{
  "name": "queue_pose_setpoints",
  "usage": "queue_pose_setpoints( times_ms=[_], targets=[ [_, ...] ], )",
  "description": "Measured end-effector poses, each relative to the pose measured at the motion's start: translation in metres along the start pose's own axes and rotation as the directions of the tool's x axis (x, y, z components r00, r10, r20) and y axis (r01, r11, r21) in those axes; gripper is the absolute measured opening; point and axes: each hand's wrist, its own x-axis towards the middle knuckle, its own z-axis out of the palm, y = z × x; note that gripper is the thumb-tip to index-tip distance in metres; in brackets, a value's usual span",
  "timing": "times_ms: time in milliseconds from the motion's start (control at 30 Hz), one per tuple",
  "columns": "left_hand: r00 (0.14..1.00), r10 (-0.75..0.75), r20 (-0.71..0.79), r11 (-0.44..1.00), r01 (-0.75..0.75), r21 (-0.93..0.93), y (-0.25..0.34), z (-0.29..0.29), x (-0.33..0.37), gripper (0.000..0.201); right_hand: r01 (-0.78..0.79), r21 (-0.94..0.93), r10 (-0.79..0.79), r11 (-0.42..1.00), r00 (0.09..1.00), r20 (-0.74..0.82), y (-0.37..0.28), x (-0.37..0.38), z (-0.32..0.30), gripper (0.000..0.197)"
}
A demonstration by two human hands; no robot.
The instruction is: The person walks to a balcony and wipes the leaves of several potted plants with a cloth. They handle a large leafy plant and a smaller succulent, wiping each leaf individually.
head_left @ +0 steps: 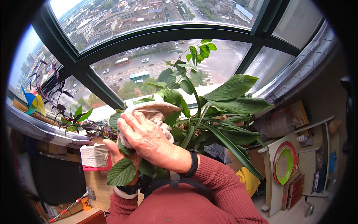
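My right hand point(143, 130) is closed over a pale beige cloth point(158, 112), pressing it down on a green leaf point(126, 148) of a potted plant. Beneath that leaf, my left hand point(116, 151) holds it from below; its thumb sticks out to the left and its other fingers are mostly hidden by leaves and cloth. A broad ribbed leaf point(122, 172) hangs over the left wrist. To the right spread long, large leaves point(238, 99), and a thin leafy stem point(192, 61) rises toward the window glass.
Purple-leaved plants point(57, 93) and a colourful pinwheel point(34, 100) stand left along the window frame point(93, 48). Left of my hands is a pink box of tissues point(96, 156). A yellow cloth-like thing point(248, 181) and a shelf with a red-rimmed green dish point(284, 164) are at right.
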Motion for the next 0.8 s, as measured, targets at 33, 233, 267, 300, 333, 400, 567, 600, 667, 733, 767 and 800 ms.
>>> queue_pose_setpoints(
  times_ms=[33, 233, 267, 300, 333, 400, 567, 600, 667, 733, 767, 800],
  targets=[
    [0.999, 0.027, -0.029, 0.999, -0.027, -0.016, 0.002, -0.004, -0.005, 0.079, 0.015, 0.039, -0.013, 0.999, 0.998, -0.058, -0.008, 0.001, 0.007, 0.035],
    [0.954, 0.3, -0.022, 0.863, -0.261, 0.434, 0.012, -0.042, -0.031, 0.068, 0.173, 0.535, -0.059, 0.827, 0.973, -0.225, -0.036, -0.003, 0.009, 0.041],
    [0.963, 0.268, -0.012, 0.882, -0.24, 0.406, 0.015, -0.049, -0.033, 0.067, 0.168, 0.585, -0.043, 0.794, 0.974, -0.221, -0.037, -0.008, 0.003, 0.046],
    [0.972, 0.235, -0.003, 0.896, -0.216, 0.388, 0.018, -0.056, -0.035, 0.066, 0.211, 0.643, -0.013, 0.736, 0.954, -0.299, -0.037, -0.012, -0.003, 0.051],
    [0.979, 0.202, 0.012, 0.906, -0.192, 0.377, 0.018, -0.063, -0.033, 0.065, 0.118, 0.666, 0.036, 0.736, 0.977, -0.212, -0.036, -0.023, -0.014, 0.05],
    [0.992, 0.121, 0.032, 0.923, -0.124, 0.365, 0.017, -0.076, -0.032, 0.063, 0.164, 0.674, 0.097, 0.721, 0.938, -0.333, -0.025, -0.039, -0.031, 0.055],
    [0.993, -0.11, 0.041, 0.887, 0.079, 0.454, 0.008, -0.1, -0.039, 0.058, -0.103, 0.667, 0.373, 0.738, 0.886, -0.276, 0.006, -0.129, -0.081, 0.049],
    [0.974, -0.212, 0.082, 0.899, 0.162, 0.408, 0.005, -0.102, -0.041, 0.057, -0.201, 0.655, 0.441, 0.729, 0.869, -0.223, 0.008, -0.153, -0.09, 0.048],
    [0.933, -0.353, 0.075, 0.836, 0.278, 0.474, -0.003, -0.102, -0.043, 0.055, -0.372, 0.56, 0.537, 0.74, 0.829, -0.158, 0.007, -0.203, -0.105, 0.047],
    [0.846, -0.533, 0.011, 0.676, 0.418, 0.607, -0.015, -0.094, -0.042, 0.058, -0.552, 0.517, 0.668, 0.654, 0.742, -0.053, -0.004, -0.249, -0.112, 0.045],
    [0.784, -0.621, 0.007, 0.585, 0.457, 0.669, -0.022, -0.087, -0.041, 0.059, -0.646, 0.555, 0.755, 0.525, 0.654, 0.047, -0.011, -0.269, -0.114, 0.044],
    [0.786, -0.617, -0.034, 0.537, 0.452, 0.712, -0.032, -0.079, -0.042, 0.059, -0.715, 0.521, 0.814, 0.467, 0.577, 0.062, -0.02, -0.287, -0.112, 0.043]
  ],
)
